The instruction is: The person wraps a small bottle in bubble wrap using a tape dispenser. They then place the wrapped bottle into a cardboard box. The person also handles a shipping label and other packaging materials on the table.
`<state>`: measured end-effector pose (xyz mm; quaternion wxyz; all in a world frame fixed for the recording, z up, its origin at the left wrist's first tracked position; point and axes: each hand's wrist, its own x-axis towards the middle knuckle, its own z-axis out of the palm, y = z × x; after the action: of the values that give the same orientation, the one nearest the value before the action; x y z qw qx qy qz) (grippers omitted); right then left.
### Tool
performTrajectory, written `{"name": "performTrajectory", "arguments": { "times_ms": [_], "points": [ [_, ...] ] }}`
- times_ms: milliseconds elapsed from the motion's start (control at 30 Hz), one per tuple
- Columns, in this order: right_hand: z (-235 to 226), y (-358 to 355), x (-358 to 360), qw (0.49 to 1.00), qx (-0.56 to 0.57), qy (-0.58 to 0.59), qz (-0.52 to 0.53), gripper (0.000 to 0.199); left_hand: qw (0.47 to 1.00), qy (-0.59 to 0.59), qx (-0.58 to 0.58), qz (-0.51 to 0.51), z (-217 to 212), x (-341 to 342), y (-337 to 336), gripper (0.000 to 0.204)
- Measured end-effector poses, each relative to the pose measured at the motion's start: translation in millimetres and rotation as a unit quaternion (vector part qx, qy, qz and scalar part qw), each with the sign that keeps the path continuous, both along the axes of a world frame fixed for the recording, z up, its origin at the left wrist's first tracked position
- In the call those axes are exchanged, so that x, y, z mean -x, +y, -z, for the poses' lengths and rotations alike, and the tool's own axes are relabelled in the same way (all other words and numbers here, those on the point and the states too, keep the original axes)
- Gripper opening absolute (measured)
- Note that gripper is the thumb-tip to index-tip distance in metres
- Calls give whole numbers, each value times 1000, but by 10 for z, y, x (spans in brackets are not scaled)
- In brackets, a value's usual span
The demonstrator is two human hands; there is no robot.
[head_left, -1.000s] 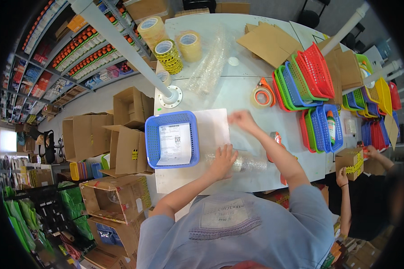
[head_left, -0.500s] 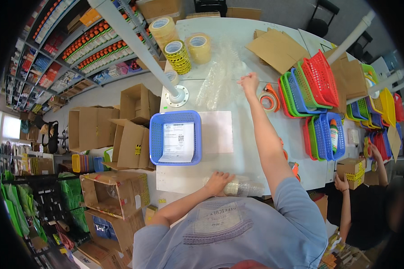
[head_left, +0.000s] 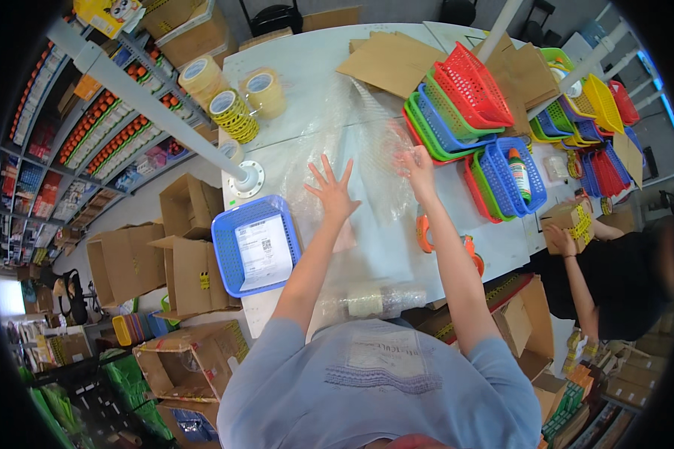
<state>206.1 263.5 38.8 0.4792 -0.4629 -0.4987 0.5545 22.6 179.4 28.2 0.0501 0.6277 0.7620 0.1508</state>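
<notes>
A sheet of clear bubble wrap lies spread over the white table. Its roll rests at the near table edge, close to my body. My left hand lies flat on the wrap with its fingers spread wide. To the right, my right hand has its fingers pinched together on the bubble wrap's right-hand part. Left of the wrap stands a blue plastic basket with a printed paper sheet inside. An orange tape dispenser sits near my right forearm.
Tape rolls stand at the far left beside a white post. Stacked baskets and a flat piece of cardboard lie at the far right. Open cartons stand left of the table. A co-worker holds a taped box at right.
My left hand has left the roll and moved forward onto the wrap, fingers spread. My right hand has come nearer, and the bubble wrap now spreads wider across the table. The view has shifted.
</notes>
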Motion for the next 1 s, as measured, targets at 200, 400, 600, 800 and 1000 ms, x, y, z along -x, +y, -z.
{"name": "performTrajectory", "arguments": {
  "times_ms": [200, 400, 600, 800, 1000],
  "points": [
    [-906, -993, -516, 952, -95, 279, -87, 16, 994, 25, 73, -71, 1506, 814, 798, 48],
    [305, -1438, 9, 958, 226, 174, 2, 22, 985, -96, 28, -142, 775, 1350, 1310, 37],
    [1457, -1430, 374, 925, 317, 176, 113, 26, 855, -409, -290, -131, 57, 725, 392, 32],
    [1148, -1355, -204, 827, 238, -206, -465, 71, 981, -20, 59, 184, 1206, -124, -683, 57],
    [389, -2235, -3, 660, -76, -522, -535, 106, 963, -40, 54, 262, 1272, -10, -740, 60]
  ]
}}
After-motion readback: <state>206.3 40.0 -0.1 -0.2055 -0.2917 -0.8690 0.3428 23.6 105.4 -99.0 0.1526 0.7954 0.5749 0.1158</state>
